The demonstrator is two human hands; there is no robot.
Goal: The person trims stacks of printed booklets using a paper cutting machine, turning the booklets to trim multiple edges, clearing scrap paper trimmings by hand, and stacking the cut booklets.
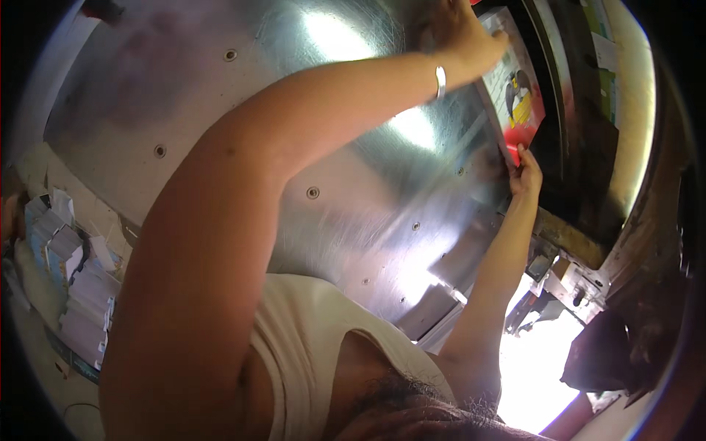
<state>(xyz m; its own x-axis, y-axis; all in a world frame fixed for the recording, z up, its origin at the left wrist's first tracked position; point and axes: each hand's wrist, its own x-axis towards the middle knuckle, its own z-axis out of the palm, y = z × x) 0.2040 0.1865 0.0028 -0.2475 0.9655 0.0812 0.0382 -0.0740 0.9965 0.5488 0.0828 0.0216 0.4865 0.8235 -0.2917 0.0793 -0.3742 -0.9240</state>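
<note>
A flat stack of printed sheets or a book (507, 103), with a black-and-white bird, some yellow and a red end on its top, lies at the right side of a shiny metal table (353, 176). My left hand (467, 48) reaches across to its far end, the thumb over the cover; the fingers are partly cut off by the upper edge of the picture. My right hand (526, 176) grips the near red corner, thumb on top, other fingers mostly hidden. A metal bangle circles my left wrist.
Right of the stack runs a dark machine opening (581, 162) with a curved light-coloured edge. Several piles of cut paper (73, 279) stand at the left beyond the table's edge. Small round fittings dot the metal. Bright light glares at the lower right.
</note>
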